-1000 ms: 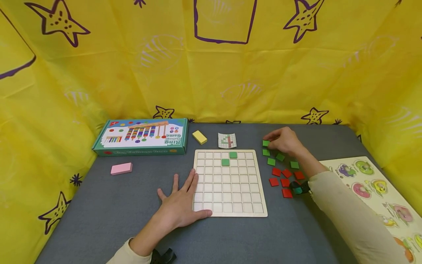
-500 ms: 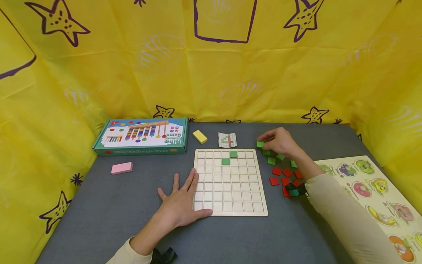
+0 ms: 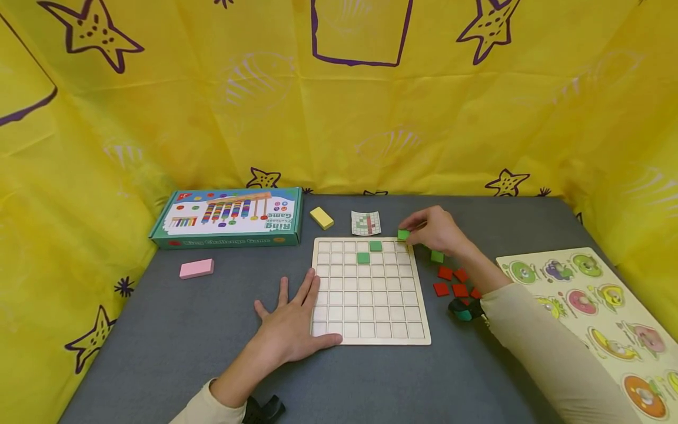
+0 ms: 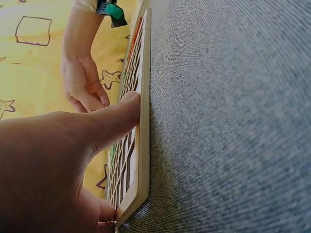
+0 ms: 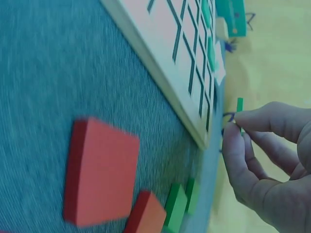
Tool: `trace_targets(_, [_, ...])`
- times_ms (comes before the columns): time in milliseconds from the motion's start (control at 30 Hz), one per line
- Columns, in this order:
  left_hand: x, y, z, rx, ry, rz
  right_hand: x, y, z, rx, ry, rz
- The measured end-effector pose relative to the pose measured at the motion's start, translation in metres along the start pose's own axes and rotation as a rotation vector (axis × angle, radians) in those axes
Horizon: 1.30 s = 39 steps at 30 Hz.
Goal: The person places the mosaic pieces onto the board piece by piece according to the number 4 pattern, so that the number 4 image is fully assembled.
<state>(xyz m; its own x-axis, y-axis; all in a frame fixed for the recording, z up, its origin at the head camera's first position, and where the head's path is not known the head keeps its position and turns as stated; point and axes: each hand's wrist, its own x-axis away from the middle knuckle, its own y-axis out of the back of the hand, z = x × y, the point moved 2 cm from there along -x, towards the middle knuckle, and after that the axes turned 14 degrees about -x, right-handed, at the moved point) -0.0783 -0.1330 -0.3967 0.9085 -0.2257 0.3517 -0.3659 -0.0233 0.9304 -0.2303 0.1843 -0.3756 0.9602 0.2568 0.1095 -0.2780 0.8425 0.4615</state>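
A pale wooden grid board lies mid-table with two green square tiles in it, one of them a green tile in the second row. My left hand rests spread at the board's left side; in the left wrist view its thumb presses on the board's edge. Over the board's far right corner, my right hand pinches a green square tile between thumb and fingertips. The right wrist view shows that held tile edge-on, above the board.
Right of the board lie several red tiles and loose green tiles, partly hidden by the right arm. A small pattern card and yellow block sit behind. A game box, pink block and fruit puzzle board flank them.
My right hand has carried a green tile leftward from the loose green tiles to above the board's far right corner. The left hand has stayed put.
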Motion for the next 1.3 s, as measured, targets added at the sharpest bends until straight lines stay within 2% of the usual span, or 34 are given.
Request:
trace_targets(733, [0.000, 0.000, 0.000, 0.000, 0.002, 0.001, 0.008, -0.052, 0.030, -0.037, -0.017, 0.079])
trace_targets(967, [0.000, 0.000, 0.001, -0.002, 0.003, -0.002, 0.008, -0.068, 0.036, -0.034, 0.016, 0.119])
trace_targets(1300, [0.000, 0.001, 0.001, -0.009, 0.005, 0.003, 0.009, -0.086, 0.043, -0.053, -0.021, 0.174])
